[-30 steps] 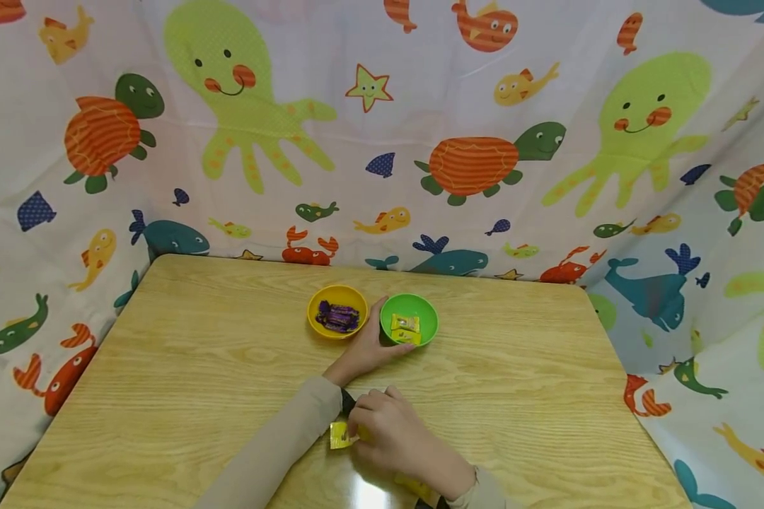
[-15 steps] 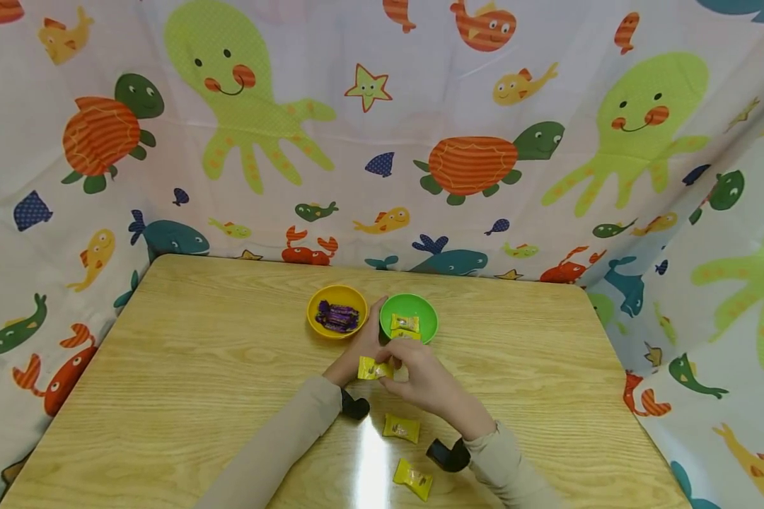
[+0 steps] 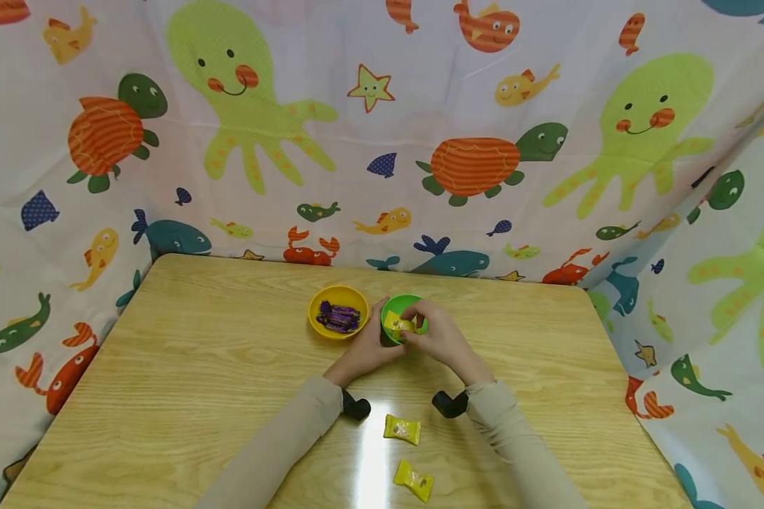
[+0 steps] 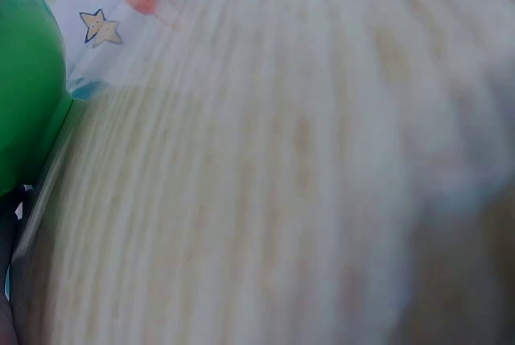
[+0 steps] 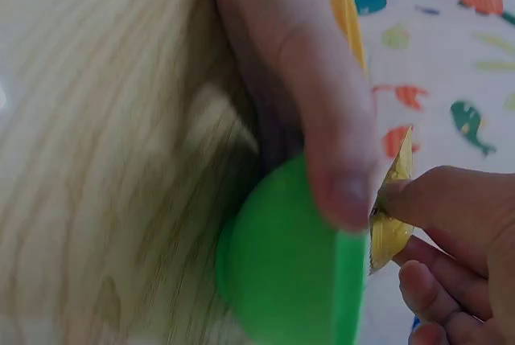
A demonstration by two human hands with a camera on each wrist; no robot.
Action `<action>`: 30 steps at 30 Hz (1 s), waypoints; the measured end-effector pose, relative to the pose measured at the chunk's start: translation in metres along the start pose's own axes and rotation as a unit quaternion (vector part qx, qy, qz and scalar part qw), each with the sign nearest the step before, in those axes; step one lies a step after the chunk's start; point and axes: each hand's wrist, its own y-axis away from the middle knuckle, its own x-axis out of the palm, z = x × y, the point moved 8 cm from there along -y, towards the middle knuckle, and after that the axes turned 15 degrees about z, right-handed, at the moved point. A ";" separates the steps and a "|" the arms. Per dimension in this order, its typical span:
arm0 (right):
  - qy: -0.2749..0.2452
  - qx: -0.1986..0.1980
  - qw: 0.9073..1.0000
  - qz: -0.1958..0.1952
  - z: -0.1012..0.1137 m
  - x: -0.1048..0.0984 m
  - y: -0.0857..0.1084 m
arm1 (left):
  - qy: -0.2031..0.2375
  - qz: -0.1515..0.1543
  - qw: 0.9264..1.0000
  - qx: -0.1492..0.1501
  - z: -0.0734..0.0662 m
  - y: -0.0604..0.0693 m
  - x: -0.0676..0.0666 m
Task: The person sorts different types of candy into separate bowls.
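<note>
In the head view my left hand holds the green bowl from its left side. The right wrist view shows the left thumb over the rim of the green bowl. My right hand is at the bowl's right side and pinches a yellow wrapped candy at the opening. Other candies inside are mostly hidden by the hand. Nearer the front lie two yellow candies, one behind the other. The left wrist view catches part of the green bowl at its left edge.
Just left of the left hand stands a yellow bowl with several purple wrapped candies. A wooden table carries everything, and a curtain with sea animals hangs behind and beside it.
The right hand picked up a yellow candy near the left wrist and carried it up and right to the green bowl. The left hand has stayed at the bowl.
</note>
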 end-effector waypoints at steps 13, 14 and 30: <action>0.082 0.056 0.994 0.043 -0.037 0.015 -0.019 | 0.000 0.003 1.000 -0.007 0.004 0.000 0.004; 0.080 0.058 0.994 0.045 -0.037 0.016 -0.019 | -0.003 0.003 1.000 -0.008 0.004 0.000 0.004; 0.044 0.057 0.997 0.022 -0.031 0.008 -0.010 | -0.006 0.000 1.000 -0.020 0.005 0.001 0.003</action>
